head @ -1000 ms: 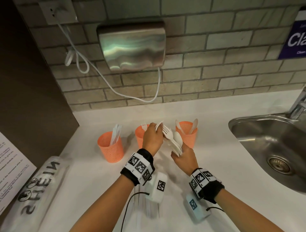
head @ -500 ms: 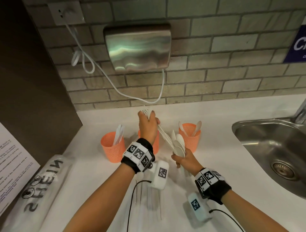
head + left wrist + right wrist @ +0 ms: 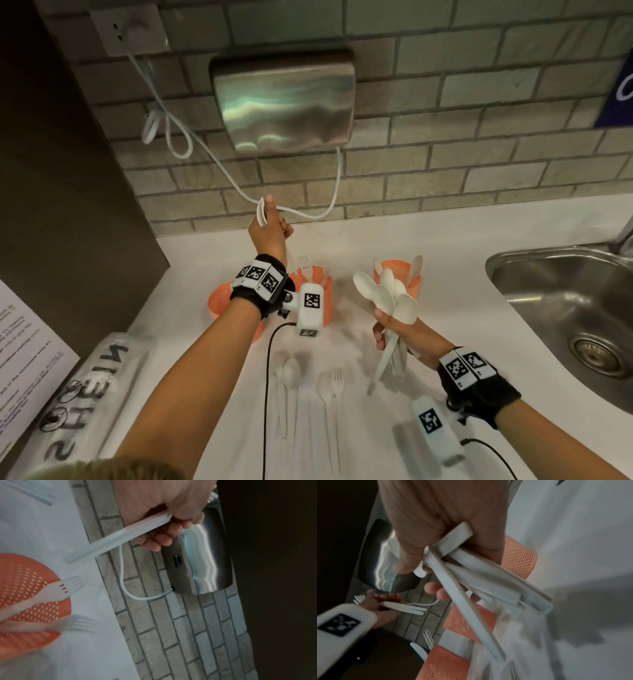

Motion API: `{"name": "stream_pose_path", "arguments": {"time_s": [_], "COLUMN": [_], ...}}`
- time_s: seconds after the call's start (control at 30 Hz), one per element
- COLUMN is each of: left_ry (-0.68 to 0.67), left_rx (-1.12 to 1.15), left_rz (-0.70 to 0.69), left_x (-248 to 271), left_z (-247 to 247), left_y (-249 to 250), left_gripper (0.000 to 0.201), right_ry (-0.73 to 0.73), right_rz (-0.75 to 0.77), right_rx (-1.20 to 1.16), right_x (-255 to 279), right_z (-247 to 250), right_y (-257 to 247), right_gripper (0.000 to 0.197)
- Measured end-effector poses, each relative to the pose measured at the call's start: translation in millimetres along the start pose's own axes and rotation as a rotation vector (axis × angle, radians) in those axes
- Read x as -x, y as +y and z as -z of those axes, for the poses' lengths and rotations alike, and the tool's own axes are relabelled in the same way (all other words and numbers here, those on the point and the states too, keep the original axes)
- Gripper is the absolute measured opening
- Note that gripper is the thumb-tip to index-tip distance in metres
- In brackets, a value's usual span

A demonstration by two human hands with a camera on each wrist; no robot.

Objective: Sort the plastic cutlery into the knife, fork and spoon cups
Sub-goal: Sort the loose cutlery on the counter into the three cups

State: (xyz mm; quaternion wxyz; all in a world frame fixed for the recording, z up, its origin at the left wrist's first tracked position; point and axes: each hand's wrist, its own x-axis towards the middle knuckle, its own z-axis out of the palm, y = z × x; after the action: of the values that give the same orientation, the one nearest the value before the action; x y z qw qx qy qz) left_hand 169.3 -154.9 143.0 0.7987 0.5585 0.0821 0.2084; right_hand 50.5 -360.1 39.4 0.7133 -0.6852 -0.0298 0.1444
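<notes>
My left hand (image 3: 270, 221) is raised near the brick wall and grips white plastic forks (image 3: 116, 538) by their handles; their tines (image 3: 358, 597) stick out past the fist. My right hand (image 3: 387, 330) grips a bundle of white spoons (image 3: 387, 296) by the handles (image 3: 471, 574), bowls upward. Three orange mesh cups stand at the back of the counter. The left cup (image 3: 219, 305) is partly hidden by my left wrist. Forks stand in the middle cup (image 3: 317, 284) and spoons in the right cup (image 3: 400, 279). Loose spoons (image 3: 291, 377) and a fork (image 3: 337, 380) lie on the counter.
A steel sink (image 3: 565, 308) is set into the counter at the right. A hand dryer (image 3: 284, 99) hangs on the wall, its white cord (image 3: 308, 214) sagging just behind my left hand. A clear plastic bag (image 3: 85, 394) and a printed sheet (image 3: 20, 359) lie at the left.
My left hand drew the forks out of the bundle and rose toward the wall. My right hand kept the spoons and sank slightly to the right.
</notes>
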Motion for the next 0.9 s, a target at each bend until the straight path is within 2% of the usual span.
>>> {"name": "stream_pose_path", "arguments": {"time_s": [0.13,0.2,0.33,0.43,0.5,0.63,0.7,0.8,0.87,0.9], "left_ry": [-0.064,-0.113,-0.207,-0.253,-0.245,-0.213,-0.309,-0.605,-0.764,-0.79], "left_rx": [-0.089,-0.136,-0.277,-0.342,-0.418,-0.491,-0.481,-0.458,-0.46,-0.487], "left_rz": [-0.033,-0.027,0.007,0.023,-0.032,-0.274,-0.282,-0.087,0.024,0.03], "left_x": [-7.4,-7.1,-6.6,-7.1,-6.8,6.9,25.6,60.0,78.6,85.2], "left_z": [-7.4,-7.8,0.8,7.3,8.7,4.3,-0.7,-5.7,-5.5,-4.9], "left_y": [-21.7,-36.3,-65.7,-79.3,-82.2,-69.4,-57.5,-50.0,-54.0,-57.4], "left_gripper": [0.037,0.033,0.021,0.014,0.013,0.009,0.015,0.014,0.037,0.046], "right_ry": [0.071,0.091,0.099,0.081,0.064,0.029,-0.003,-0.061,-0.106,-0.126], "right_rz": [-0.055,-0.063,-0.076,-0.071,-0.078,-0.112,-0.121,-0.125,-0.128,-0.127], "right_rx": [-0.176,-0.234,-0.299,-0.322,-0.346,-0.399,-0.422,-0.457,-0.469,-0.467], "right_x": [0.5,1.1,1.0,-1.2,-3.5,-8.6,-11.4,-16.1,-17.5,-17.5], "right_z": [8.6,13.0,21.0,23.9,23.6,18.9,14.8,6.3,0.5,-2.2], "right_y": [-4.4,-6.0,-4.6,-3.1,-2.0,-0.3,-0.6,-2.5,-4.5,-5.9], "right_gripper": [0.03,0.034,0.022,0.026,0.027,0.02,0.022,0.027,0.024,0.021]}}
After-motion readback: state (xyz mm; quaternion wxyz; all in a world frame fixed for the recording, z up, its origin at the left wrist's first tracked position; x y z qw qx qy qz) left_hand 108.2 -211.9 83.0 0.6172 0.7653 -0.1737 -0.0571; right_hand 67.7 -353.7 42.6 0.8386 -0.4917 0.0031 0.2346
